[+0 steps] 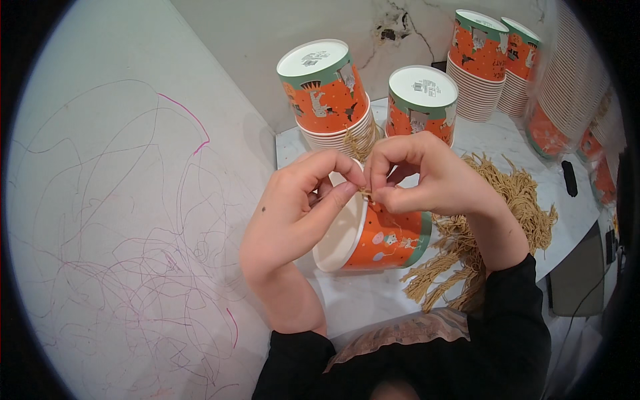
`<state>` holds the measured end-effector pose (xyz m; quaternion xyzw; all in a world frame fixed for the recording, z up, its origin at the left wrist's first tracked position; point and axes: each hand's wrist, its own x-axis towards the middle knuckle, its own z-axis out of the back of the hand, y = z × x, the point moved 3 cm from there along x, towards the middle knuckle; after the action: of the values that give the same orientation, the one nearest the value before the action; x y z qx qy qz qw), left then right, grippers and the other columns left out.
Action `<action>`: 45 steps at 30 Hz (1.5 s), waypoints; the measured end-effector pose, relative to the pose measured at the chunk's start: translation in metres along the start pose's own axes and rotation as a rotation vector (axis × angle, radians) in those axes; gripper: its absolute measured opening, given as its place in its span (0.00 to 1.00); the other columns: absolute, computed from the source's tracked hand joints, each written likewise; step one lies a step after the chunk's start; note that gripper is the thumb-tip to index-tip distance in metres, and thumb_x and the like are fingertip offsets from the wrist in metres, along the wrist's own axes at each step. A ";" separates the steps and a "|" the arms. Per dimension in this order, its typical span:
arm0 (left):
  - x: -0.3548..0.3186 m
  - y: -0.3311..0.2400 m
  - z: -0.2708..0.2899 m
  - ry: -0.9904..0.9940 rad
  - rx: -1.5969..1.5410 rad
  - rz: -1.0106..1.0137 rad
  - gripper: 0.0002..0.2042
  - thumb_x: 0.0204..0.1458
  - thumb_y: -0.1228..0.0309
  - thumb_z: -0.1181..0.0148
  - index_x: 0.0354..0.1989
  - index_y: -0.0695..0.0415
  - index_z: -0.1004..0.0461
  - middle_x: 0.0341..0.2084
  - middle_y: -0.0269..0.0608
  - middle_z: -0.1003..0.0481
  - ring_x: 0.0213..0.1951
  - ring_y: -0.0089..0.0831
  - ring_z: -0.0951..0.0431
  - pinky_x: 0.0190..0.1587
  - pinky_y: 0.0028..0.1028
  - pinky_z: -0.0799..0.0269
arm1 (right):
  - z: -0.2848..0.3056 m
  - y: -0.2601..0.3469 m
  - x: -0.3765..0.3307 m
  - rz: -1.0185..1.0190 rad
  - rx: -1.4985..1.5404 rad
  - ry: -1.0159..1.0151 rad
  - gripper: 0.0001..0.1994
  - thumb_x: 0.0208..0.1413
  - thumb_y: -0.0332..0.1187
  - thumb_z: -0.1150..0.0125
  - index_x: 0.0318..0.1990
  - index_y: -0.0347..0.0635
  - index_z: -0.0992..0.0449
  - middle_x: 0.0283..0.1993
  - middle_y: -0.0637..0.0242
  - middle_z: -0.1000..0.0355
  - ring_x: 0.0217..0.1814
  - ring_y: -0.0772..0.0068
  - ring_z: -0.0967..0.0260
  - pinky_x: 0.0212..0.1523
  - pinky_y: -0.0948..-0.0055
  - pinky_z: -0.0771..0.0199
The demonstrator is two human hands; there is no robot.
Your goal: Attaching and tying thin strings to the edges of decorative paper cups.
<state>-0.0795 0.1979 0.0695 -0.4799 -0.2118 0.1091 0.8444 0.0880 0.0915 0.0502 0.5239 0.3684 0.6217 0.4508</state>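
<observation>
An orange paper bucket (395, 233) with a green base band and printed figures lies on its side on the table, its white open mouth turned left. At the upper side of its rim my left hand (297, 210) pinches a thin tan cord (365, 193) between thumb and fingertips. My right hand (427, 175) is closed in a pinch on the same cord, close beside the left fingertips. Most of the cord is hidden behind the fingers. Beside my right forearm a loose heap of tan cords (523, 200) spreads over the table.
Upturned stacks of matching buckets stand behind my hands, one at left (319, 100) and one at centre (423, 103). Farther right are more stacks (477, 60) and a plastic-wrapped stack (565, 93). A small black object (569, 179) lies near the table's right edge. A scribbled white wall (133, 200) borders the left.
</observation>
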 end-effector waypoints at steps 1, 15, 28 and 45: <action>0.000 0.000 0.000 -0.009 0.010 0.027 0.04 0.57 0.80 0.41 0.40 0.61 0.24 0.28 0.30 0.28 0.24 0.13 0.37 0.27 0.20 0.41 | 0.000 -0.001 0.000 0.000 -0.001 -0.001 0.04 0.50 0.24 0.37 0.28 0.36 0.26 0.28 0.72 0.25 0.34 0.83 0.27 0.37 0.78 0.24; 0.004 -0.004 -0.003 -0.089 -0.065 0.157 0.12 0.53 0.82 0.42 0.45 0.65 0.21 0.28 0.30 0.24 0.24 0.09 0.35 0.27 0.17 0.38 | -0.007 0.012 -0.005 0.216 -0.405 -0.239 0.06 0.53 0.28 0.34 0.34 0.33 0.23 0.32 0.61 0.26 0.35 0.69 0.23 0.35 0.70 0.24; 0.014 0.000 -0.009 -0.274 0.055 0.054 0.04 0.49 0.78 0.37 0.33 0.64 0.22 0.22 0.27 0.27 0.21 0.10 0.36 0.24 0.18 0.40 | -0.001 0.005 0.000 0.198 -0.320 -0.332 0.06 0.55 0.27 0.37 0.35 0.33 0.25 0.34 0.63 0.28 0.35 0.73 0.24 0.35 0.73 0.23; 0.020 -0.007 -0.016 -0.397 -0.066 -0.082 0.04 0.55 0.81 0.37 0.37 0.63 0.19 0.27 0.26 0.22 0.23 0.09 0.36 0.27 0.15 0.39 | 0.009 -0.013 0.011 0.171 0.055 -0.311 0.08 0.65 0.33 0.39 0.41 0.37 0.25 0.30 0.73 0.26 0.23 0.91 0.35 0.21 0.85 0.38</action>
<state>-0.0546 0.1898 0.0729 -0.4671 -0.3969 0.1600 0.7737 0.0992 0.1065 0.0430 0.6552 0.2653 0.5591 0.4334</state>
